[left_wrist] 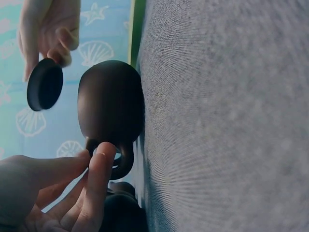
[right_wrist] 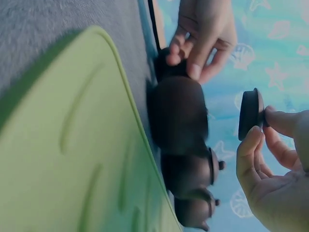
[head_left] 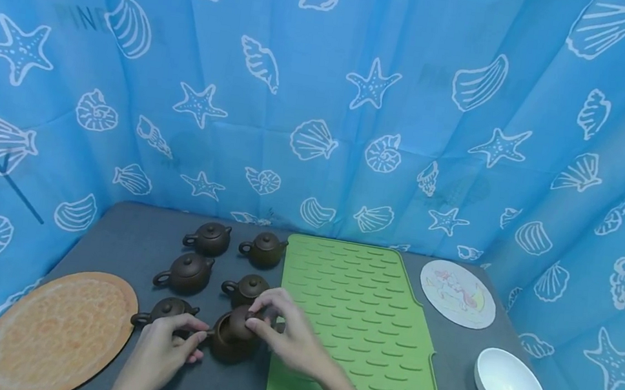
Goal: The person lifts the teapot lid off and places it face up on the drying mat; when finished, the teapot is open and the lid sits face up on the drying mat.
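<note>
A dark brown teapot (head_left: 226,348) stands lidless on the grey table, its opening showing in the head view. My left hand (head_left: 168,343) pinches its handle between thumb and fingers; the left wrist view shows the loop handle (left_wrist: 126,162) at the fingertips. By its small knob, my right hand (head_left: 292,332) holds the round teapot lid (head_left: 239,322). In the right wrist view the lid (right_wrist: 249,115) is tilted on edge, raised apart from the pot. Close behind the pot sits another lidded teapot (head_left: 247,291), and a further teapot (head_left: 166,308) is partly covered by my left hand.
More lidded teapots, including one at the back (head_left: 211,239), stand in two columns. A green ridged mat (head_left: 348,329) lies right of them. Leftward is a round pizza-patterned board (head_left: 58,333). A unicorn-printed round mat (head_left: 457,293) and white bowl (head_left: 511,385) are far right. A blue curtain (head_left: 325,92) hangs behind.
</note>
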Motion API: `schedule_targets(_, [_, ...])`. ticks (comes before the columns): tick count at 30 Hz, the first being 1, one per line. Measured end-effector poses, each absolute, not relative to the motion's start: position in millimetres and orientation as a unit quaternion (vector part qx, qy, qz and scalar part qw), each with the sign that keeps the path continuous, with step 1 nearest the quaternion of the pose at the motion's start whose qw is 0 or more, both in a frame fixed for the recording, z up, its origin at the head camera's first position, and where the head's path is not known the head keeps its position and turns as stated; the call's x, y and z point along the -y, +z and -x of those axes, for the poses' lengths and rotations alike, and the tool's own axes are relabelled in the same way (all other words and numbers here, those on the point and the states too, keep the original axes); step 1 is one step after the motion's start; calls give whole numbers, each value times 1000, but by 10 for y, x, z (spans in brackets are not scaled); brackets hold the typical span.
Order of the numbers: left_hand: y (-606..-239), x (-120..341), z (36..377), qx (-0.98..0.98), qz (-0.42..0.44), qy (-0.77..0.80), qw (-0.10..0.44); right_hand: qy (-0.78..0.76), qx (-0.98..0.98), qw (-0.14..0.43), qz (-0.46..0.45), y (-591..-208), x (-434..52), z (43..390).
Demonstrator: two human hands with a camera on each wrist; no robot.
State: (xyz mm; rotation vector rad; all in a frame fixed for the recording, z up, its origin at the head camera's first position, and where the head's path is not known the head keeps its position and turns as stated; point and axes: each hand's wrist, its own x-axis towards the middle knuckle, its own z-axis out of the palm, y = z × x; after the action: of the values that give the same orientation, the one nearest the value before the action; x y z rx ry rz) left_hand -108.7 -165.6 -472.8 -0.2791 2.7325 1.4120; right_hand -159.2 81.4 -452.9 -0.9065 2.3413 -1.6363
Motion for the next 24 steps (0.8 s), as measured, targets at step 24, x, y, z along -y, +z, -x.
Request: schedule_targets(24, [-4717, 1682, 1087, -881, 86, 464, 22, -633, -705, 183, 262, -4541, -1593, 1818])
